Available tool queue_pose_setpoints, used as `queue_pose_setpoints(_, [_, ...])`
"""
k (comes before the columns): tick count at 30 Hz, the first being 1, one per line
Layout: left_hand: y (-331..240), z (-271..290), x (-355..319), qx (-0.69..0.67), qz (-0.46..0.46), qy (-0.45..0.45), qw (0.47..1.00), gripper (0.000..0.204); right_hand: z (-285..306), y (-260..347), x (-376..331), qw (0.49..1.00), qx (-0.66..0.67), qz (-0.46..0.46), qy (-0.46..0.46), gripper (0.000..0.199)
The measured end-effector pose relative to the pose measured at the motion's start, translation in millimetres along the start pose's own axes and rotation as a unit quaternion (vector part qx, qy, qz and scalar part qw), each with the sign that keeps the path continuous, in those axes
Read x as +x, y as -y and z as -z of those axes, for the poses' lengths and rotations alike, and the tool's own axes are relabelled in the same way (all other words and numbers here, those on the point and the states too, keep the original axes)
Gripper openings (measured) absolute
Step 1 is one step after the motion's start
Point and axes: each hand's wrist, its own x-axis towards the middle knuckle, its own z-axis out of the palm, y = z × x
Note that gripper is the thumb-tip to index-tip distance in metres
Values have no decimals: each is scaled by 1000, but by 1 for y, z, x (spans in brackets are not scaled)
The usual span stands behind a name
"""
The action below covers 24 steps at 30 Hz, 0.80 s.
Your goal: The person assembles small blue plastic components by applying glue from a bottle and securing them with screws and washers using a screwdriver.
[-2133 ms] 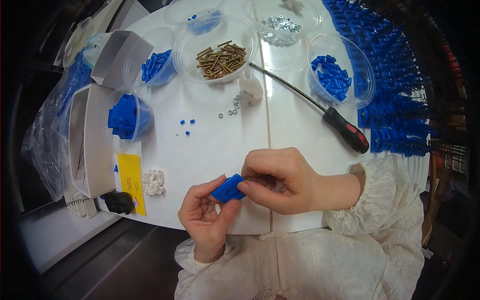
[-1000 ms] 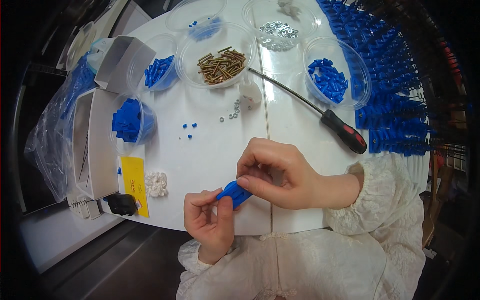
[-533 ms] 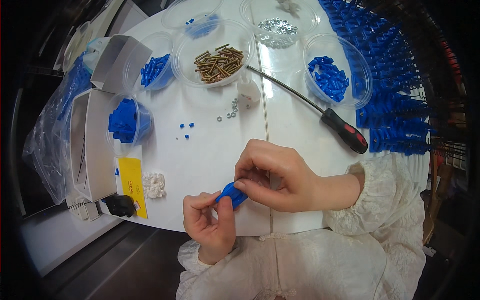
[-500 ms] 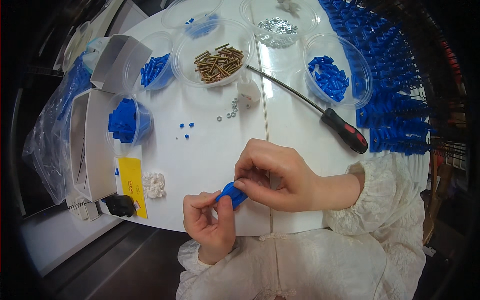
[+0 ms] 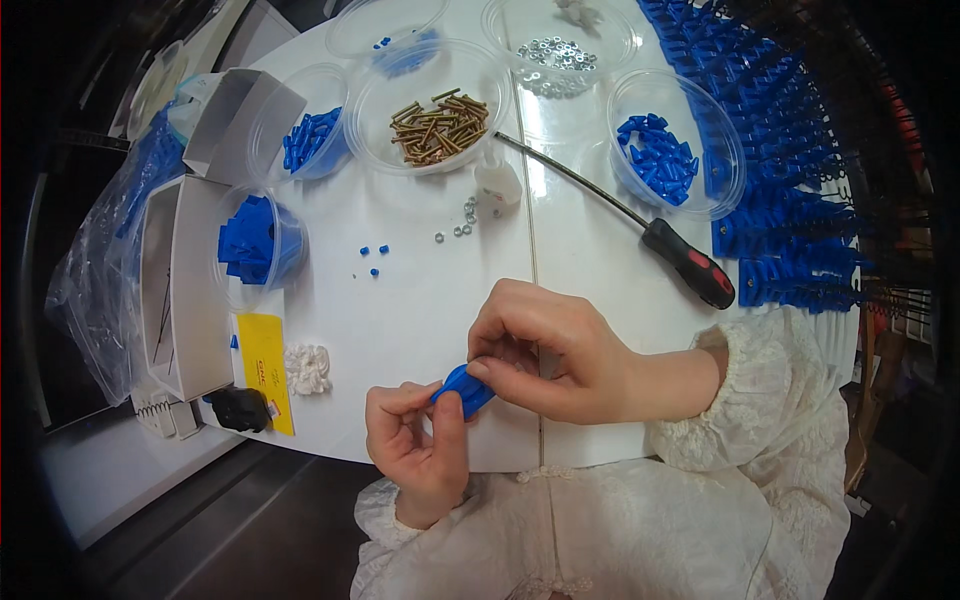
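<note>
A small blue plastic part (image 5: pixel 466 388) is held between my two hands near the table's front edge. My left hand (image 5: pixel 420 440) pinches its left side between thumb and fingers. From the right, my right hand (image 5: pixel 555 360) grips its upper end, thumb on top and fingers curled. Much of the part is covered by my fingers, so its full shape is hidden. Beyond my hands lie several steel nuts (image 5: pixel 459 230) and a few tiny blue caps (image 5: pixel 374 272). A screwdriver (image 5: pixel 690 264) with a black and red handle rests farther right.
Clear tubs hold brass-coloured screws (image 5: pixel 438 130), nuts (image 5: pixel 556 55), blue cone-shaped pieces (image 5: pixel 660 160) and flat blue pieces (image 5: pixel 248 240). Rows of blue assemblies (image 5: pixel 780 150) crowd the right edge. At left are a white box (image 5: pixel 195 300), a yellow card (image 5: pixel 265 370) and a white scrunchie (image 5: pixel 307 369).
</note>
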Motion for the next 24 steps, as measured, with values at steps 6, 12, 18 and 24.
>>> queue_pose_setpoints(6, [-1,3,3,10,-35,20,999,17,2,5,-1,1000,18,-12,11,8])
queue_pose_setpoints(12, [-6,-6,11,9,-75,-14,997,19,-2,2,-2,1000,8,-3,12,8])
queue_pose_setpoints(18, [-4,-2,8,0,-93,-6,996,18,-4,8,-2,999,2,35,-19,14])
queue_pose_setpoints(24, [-10,-13,10,62,-155,-12,986,18,-2,8,-3,998,-2,65,-6,17])
